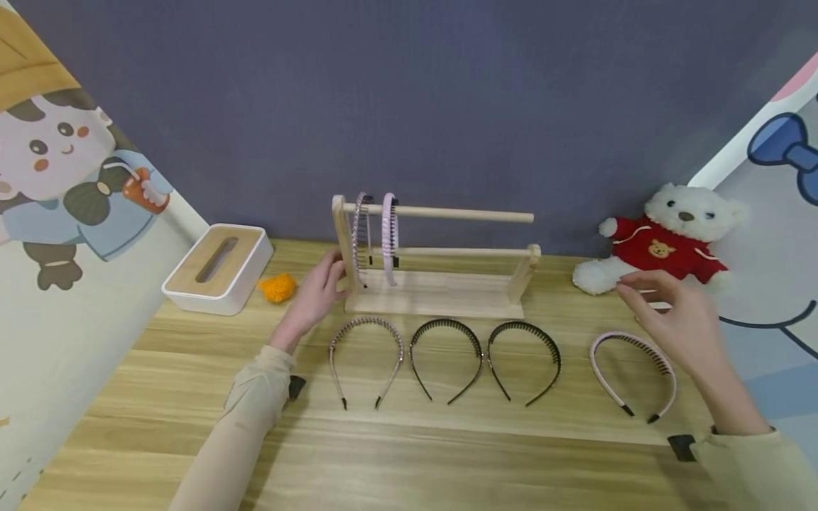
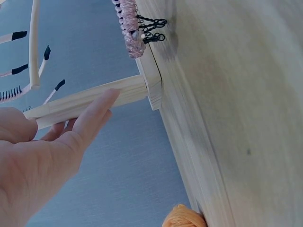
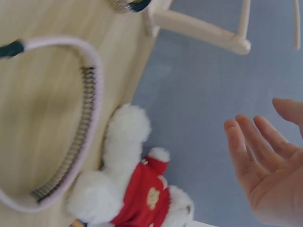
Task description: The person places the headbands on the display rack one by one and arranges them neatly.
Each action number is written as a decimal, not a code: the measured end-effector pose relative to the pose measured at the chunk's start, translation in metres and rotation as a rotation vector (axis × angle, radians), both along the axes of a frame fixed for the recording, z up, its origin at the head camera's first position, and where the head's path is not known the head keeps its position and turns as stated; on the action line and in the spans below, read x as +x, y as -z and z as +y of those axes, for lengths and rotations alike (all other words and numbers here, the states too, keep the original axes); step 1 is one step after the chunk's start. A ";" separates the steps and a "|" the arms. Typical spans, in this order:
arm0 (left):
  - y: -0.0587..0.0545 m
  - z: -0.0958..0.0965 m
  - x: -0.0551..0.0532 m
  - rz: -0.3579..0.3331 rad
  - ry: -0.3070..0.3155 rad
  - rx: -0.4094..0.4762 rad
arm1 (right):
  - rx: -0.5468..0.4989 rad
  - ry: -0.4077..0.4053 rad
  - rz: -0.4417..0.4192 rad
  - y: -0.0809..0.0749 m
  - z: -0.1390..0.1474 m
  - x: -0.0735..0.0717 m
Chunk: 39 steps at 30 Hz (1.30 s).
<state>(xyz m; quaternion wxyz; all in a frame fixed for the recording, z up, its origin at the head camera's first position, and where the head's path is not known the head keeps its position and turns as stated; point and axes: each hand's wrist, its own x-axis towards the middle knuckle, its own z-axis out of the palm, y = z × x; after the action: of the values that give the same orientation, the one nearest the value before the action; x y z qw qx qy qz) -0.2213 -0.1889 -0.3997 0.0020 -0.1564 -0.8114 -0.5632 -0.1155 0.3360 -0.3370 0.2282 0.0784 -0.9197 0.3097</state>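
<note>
My left hand [image 1: 316, 291] holds the left upright [image 2: 128, 92] of a wooden headband rack [image 1: 434, 294], fingers against the post. Two headbands hang near that end of the rack: a brownish-pink one [image 1: 358, 241] and a pale pink one [image 1: 388, 241]. My right hand [image 1: 680, 319] is raised in the air, holding nothing, its fingers loosely bent in the right wrist view. Below and left of it lies a pink toothed headband [image 1: 597, 362]. In front of the rack lie a mauve twisted headband [image 1: 366, 321] and two dark headbands [image 1: 446, 323] [image 1: 524, 326].
A white teddy bear in a red sweater [image 1: 661, 245] sits at the back right. On the left stand a white tissue box with a wooden lid [image 1: 214, 273] and a small orange bundle [image 1: 277, 288]. A dark wall panel [image 1: 434, 106] rises behind the table [image 1: 447, 468].
</note>
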 end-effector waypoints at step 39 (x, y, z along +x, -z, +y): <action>0.000 0.000 -0.003 -0.002 0.002 -0.017 | 0.289 0.101 -0.593 0.066 0.103 0.013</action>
<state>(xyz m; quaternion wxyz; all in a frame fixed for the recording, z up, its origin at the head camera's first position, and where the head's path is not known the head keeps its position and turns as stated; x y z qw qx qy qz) -0.2239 -0.1887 -0.3997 -0.0007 -0.1569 -0.8159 -0.5565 -0.1024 0.4391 -0.4034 -0.0476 -0.0292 -0.9832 0.1735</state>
